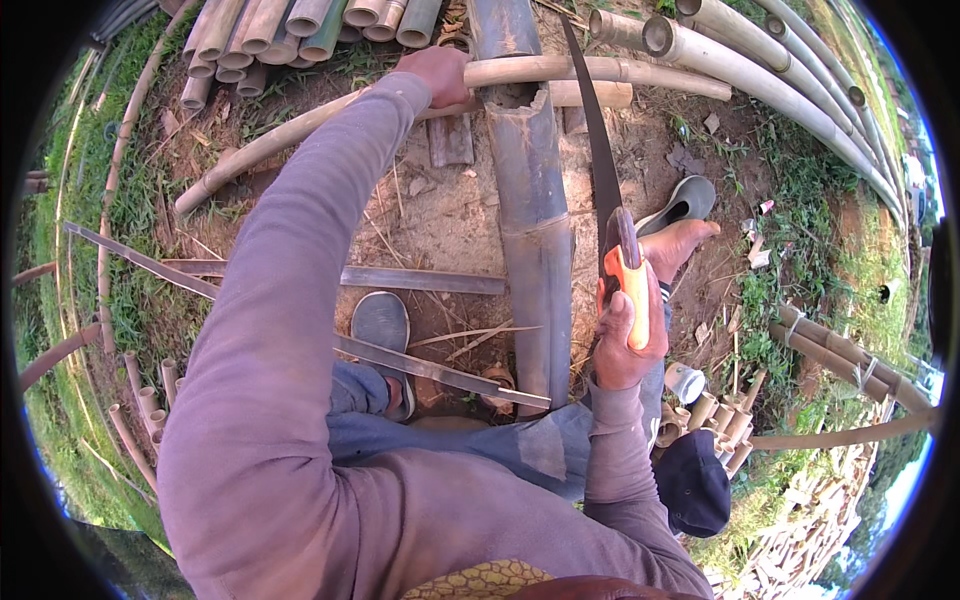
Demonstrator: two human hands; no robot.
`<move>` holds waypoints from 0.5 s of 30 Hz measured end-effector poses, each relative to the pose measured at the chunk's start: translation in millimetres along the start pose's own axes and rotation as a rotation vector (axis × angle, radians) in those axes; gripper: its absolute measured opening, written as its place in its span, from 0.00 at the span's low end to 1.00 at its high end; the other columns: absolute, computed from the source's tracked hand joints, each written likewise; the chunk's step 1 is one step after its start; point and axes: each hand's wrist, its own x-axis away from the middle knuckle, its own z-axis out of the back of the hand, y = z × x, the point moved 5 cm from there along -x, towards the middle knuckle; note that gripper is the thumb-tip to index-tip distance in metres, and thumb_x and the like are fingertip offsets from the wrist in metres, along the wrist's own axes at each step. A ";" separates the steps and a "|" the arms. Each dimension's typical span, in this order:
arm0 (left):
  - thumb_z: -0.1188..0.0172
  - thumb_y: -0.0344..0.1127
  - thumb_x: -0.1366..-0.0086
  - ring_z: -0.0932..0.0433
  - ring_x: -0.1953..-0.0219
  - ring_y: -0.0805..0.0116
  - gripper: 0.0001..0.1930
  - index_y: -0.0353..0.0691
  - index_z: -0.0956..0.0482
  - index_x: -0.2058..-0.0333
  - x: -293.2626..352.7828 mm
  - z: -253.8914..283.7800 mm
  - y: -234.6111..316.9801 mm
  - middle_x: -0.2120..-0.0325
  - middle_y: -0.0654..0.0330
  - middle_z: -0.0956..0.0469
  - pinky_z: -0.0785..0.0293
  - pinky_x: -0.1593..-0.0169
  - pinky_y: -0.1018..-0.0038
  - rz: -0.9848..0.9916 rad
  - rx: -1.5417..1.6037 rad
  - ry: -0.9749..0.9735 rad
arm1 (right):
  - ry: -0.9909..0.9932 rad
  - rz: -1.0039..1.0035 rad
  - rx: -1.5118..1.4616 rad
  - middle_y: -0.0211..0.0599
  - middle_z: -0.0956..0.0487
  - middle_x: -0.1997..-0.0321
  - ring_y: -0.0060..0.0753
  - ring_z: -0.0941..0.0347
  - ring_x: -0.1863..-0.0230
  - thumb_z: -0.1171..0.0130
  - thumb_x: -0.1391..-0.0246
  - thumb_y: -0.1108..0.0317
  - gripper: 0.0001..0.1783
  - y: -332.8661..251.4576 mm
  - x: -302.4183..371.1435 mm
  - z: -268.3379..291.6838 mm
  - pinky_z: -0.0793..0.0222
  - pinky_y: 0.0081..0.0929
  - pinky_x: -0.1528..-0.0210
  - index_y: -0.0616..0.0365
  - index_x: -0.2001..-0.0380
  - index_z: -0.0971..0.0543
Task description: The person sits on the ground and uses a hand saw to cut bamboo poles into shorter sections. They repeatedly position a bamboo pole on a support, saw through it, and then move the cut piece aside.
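My left hand (440, 75) is closed around a slender bamboo pole (270, 150). That pole lies crosswise over a thick dark bamboo trunk (535, 260), next to a jagged notch in its top. My right hand (632, 345) grips the orange handle of a hand saw (603, 150). The long dark blade points away from me and passes over the pole, right of the trunk; whether it touches the pole I cannot tell. A shorter bamboo piece (600, 94) sits beneath the pole, close to the notch.
Cut bamboo lengths (285, 35) are stacked far left, and long poles (780, 95) lie far right. Flat bamboo strips (430, 280) cross the ground near my legs. By my right leg are short bamboo pieces (705, 415), a white cup (684, 382) and a dark cap (693, 485).
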 end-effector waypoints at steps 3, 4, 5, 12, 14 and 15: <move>0.30 0.44 0.44 0.16 0.47 0.49 0.28 0.50 0.17 0.43 -6.4 -6.0 3.1 0.49 0.49 0.15 0.21 0.41 0.57 -0.051 0.035 -0.029 | 0.042 0.195 0.163 0.50 0.15 0.44 0.35 0.17 0.46 0.36 0.33 0.70 0.25 2.6 -56.2 -32.6 0.22 0.31 0.43 0.73 0.37 0.25; 0.29 0.44 0.45 0.16 0.47 0.49 0.29 0.50 0.17 0.43 -9.3 -3.2 4.6 0.50 0.49 0.15 0.21 0.41 0.57 -0.072 0.049 -0.028 | 0.051 0.235 0.178 0.47 0.14 0.47 0.29 0.17 0.49 0.35 0.33 0.71 0.24 -4.9 -84.9 -51.0 0.22 0.28 0.47 0.68 0.37 0.23; 0.29 0.45 0.45 0.15 0.48 0.50 0.28 0.49 0.16 0.44 -16.3 -3.1 3.8 0.51 0.49 0.14 0.21 0.43 0.57 -0.083 0.041 -0.033 | 0.069 0.263 0.130 0.44 0.13 0.47 0.26 0.17 0.50 0.34 0.33 0.71 0.24 -4.6 -103.4 -61.0 0.22 0.27 0.48 0.65 0.37 0.22; 0.30 0.40 0.48 0.14 0.74 0.56 0.22 0.28 0.15 0.59 -25.5 -10.8 -7.8 0.72 0.47 0.14 0.19 0.68 0.63 -0.114 0.110 -0.212 | -0.019 0.191 0.124 0.55 0.18 0.39 0.39 0.18 0.42 0.39 0.31 0.72 0.27 -13.8 -3.2 -5.9 0.23 0.32 0.39 0.77 0.35 0.28; 0.32 0.37 0.50 0.16 0.79 0.60 0.21 0.27 0.17 0.59 -38.0 -15.4 -18.3 0.76 0.48 0.16 0.21 0.74 0.65 -0.158 0.117 -0.208 | 0.001 0.118 -0.021 0.55 0.18 0.39 0.39 0.18 0.42 0.39 0.31 0.72 0.27 -19.7 17.2 3.5 0.23 0.33 0.38 0.78 0.35 0.28; 0.32 0.37 0.50 0.17 0.79 0.60 0.21 0.27 0.18 0.59 -38.7 -21.8 -25.8 0.76 0.49 0.16 0.21 0.74 0.64 -0.153 0.175 -0.209 | 0.000 0.096 0.019 0.54 0.18 0.40 0.38 0.18 0.42 0.39 0.31 0.71 0.27 -10.7 9.2 -1.6 0.23 0.32 0.38 0.77 0.35 0.28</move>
